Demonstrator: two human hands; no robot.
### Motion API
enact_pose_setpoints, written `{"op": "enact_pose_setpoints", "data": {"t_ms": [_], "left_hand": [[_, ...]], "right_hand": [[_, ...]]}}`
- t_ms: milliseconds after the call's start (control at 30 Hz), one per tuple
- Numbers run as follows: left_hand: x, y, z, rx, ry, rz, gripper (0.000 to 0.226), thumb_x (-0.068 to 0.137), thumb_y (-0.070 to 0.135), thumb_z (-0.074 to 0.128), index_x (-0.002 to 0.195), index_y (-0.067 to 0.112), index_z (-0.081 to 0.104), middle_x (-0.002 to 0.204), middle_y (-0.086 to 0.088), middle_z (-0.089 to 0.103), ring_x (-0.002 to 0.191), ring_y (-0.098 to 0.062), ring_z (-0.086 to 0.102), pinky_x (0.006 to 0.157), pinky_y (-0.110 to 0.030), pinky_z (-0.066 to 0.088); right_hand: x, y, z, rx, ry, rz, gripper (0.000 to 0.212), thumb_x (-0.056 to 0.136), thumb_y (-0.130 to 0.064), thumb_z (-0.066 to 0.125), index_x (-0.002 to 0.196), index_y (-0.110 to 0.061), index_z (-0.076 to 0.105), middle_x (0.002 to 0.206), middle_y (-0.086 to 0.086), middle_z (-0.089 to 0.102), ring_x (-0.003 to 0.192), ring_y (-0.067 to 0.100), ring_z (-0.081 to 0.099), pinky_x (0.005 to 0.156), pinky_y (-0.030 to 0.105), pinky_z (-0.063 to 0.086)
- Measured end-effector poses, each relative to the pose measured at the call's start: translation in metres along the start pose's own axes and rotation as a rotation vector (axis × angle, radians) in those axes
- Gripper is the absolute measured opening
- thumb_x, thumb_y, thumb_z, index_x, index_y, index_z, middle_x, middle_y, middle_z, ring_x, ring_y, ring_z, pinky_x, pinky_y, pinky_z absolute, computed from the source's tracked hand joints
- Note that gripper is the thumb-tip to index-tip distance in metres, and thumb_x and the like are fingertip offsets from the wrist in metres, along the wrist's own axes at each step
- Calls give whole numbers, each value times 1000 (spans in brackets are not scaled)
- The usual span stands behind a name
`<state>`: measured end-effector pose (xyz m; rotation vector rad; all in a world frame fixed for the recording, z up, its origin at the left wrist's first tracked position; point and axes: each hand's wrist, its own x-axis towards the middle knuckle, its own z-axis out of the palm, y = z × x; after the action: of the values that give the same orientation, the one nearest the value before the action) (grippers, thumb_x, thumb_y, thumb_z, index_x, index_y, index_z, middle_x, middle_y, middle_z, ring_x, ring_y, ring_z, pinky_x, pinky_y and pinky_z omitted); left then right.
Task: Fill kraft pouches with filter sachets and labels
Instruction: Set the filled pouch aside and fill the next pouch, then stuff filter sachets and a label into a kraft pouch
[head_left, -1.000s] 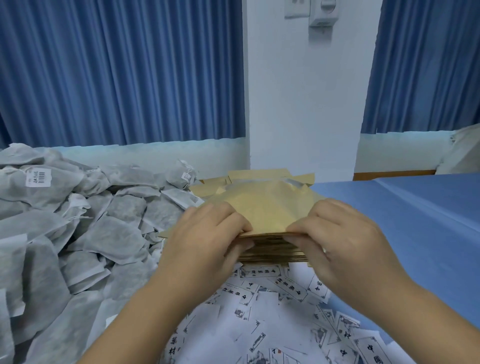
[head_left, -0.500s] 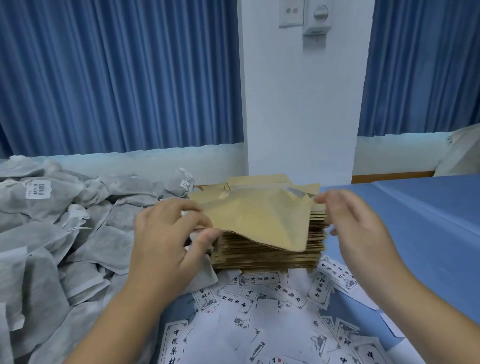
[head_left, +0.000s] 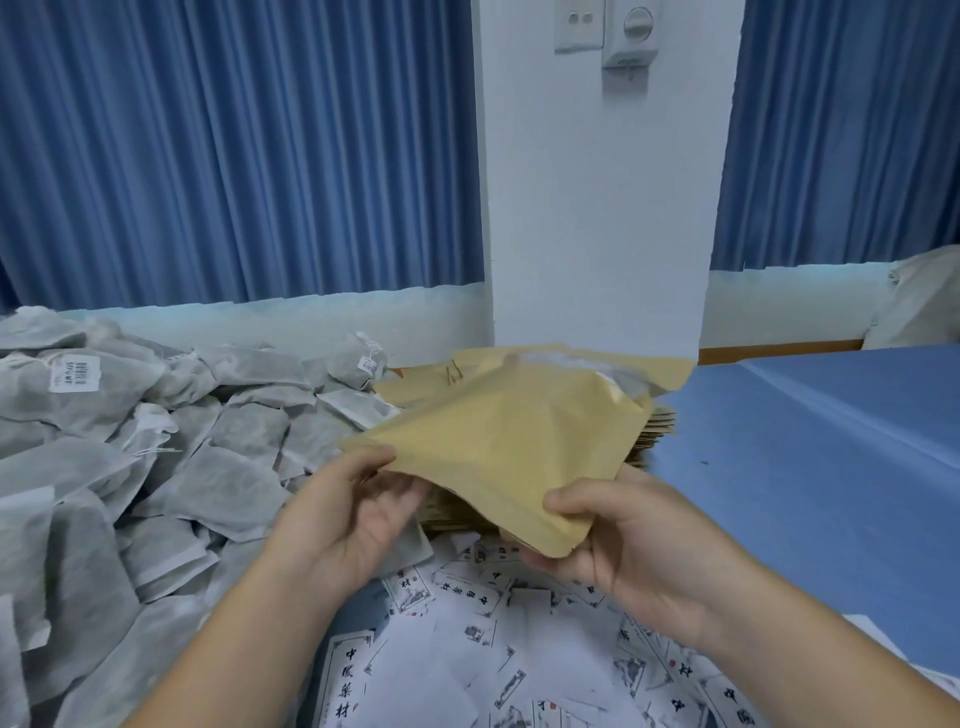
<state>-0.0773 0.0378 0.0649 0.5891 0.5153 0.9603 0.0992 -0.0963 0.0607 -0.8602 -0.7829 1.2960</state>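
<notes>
A single kraft pouch (head_left: 509, 441) is lifted above the stack of kraft pouches (head_left: 655, 423), its open mouth facing away from me. My left hand (head_left: 358, 514) pinches the pouch's near left edge with thumb on top. Its near right corner is pinched by my right hand (head_left: 623, 551). A big heap of grey filter sachets (head_left: 156, 467) lies to the left. White printed labels (head_left: 467, 649) are scattered on the table below my hands.
The blue table cover (head_left: 810, 467) stretches to the right. A white pillar (head_left: 597, 208) and blue curtains (head_left: 234, 156) stand behind the table. A white bag (head_left: 924, 296) sits at the far right.
The top pouch has come up off the stack toward me. My right hand, which was open beside the stack, now pinches the pouch's near right corner.
</notes>
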Motion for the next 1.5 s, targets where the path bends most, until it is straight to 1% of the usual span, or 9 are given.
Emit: {"op": "enact_pose_setpoints", "data": {"t_ms": [133, 333, 567, 667, 833, 933, 1133, 1300, 1500], "left_hand": [[-11, -16, 23, 145, -140, -55, 29, 84, -8, 49, 111, 1, 57, 101, -21, 72, 77, -28, 73, 51, -36, 59], [-12, -68, 82, 377, -145, -62, 8, 87, 2, 55, 94, 6, 57, 62, -7, 66, 45, -13, 62, 34, -15, 42], [10, -172, 163, 530, -240, -70, 11, 85, 3, 53, 76, 8, 50, 43, -1, 38, 33, -10, 33, 33, -16, 24], [11, -226, 197, 486, -319, -157, 15, 88, 0, 52, 77, 10, 50, 42, 0, 43, 30, -8, 38, 32, -14, 30], [0, -296, 254, 323, -522, -295, 14, 93, -1, 51, 101, 7, 58, 77, -7, 72, 60, -17, 70, 51, -22, 55], [-10, -323, 278, 169, -513, -404, 28, 92, -3, 51, 118, 8, 48, 111, -18, 62, 74, -28, 73, 59, -32, 60], [-21, -332, 283, 190, -505, -506, 9, 91, 10, 55, 99, 6, 57, 103, -15, 69, 76, -34, 73, 54, -33, 58], [-16, -309, 265, 289, -393, -448, 8, 87, 15, 56, 91, 13, 62, 66, 0, 67, 53, -17, 66, 46, -22, 48], [-8, -248, 221, 349, -287, -364, 6, 86, 16, 58, 85, 17, 64, 65, 3, 60, 53, -13, 53, 49, -22, 39]], "right_hand": [[-8, -11, -1, -111, 82, -115, 35, 79, 9, 51, 108, -10, 60, 94, 6, 72, 73, 19, 68, 55, 31, 54], [-31, -37, -31, -85, 163, -263, 48, 68, 4, 70, 113, -3, 58, 99, 14, 70, 81, 24, 69, 60, 32, 55], [-95, -72, -120, -53, 327, -234, 41, 73, -4, 67, 112, 3, 57, 88, 18, 71, 76, 30, 72, 45, 21, 52], [-124, -86, -165, -40, 464, -274, 40, 72, 1, 65, 111, 3, 55, 79, 17, 70, 67, 27, 71, 41, 19, 50], [-161, -121, -230, -21, 644, -424, 25, 84, 9, 54, 108, 5, 52, 67, 18, 67, 58, 20, 69, 43, 18, 50], [-177, -145, -271, 83, 752, -613, 33, 84, 8, 55, 117, 4, 51, 88, 20, 65, 72, 22, 69, 55, 22, 55], [-196, -154, -334, 301, 1137, -480, 21, 89, -8, 60, 109, -3, 53, 111, 17, 59, 85, 24, 64, 58, 26, 59], [-171, -133, -316, 312, 1040, -345, 9, 91, -7, 49, 99, -2, 46, 83, 15, 56, 68, 22, 61, 48, 23, 54], [-103, -114, -226, 138, 811, -173, 9, 88, -10, 50, 81, -9, 56, 61, 2, 50, 51, 14, 51, 47, 20, 41]]}}
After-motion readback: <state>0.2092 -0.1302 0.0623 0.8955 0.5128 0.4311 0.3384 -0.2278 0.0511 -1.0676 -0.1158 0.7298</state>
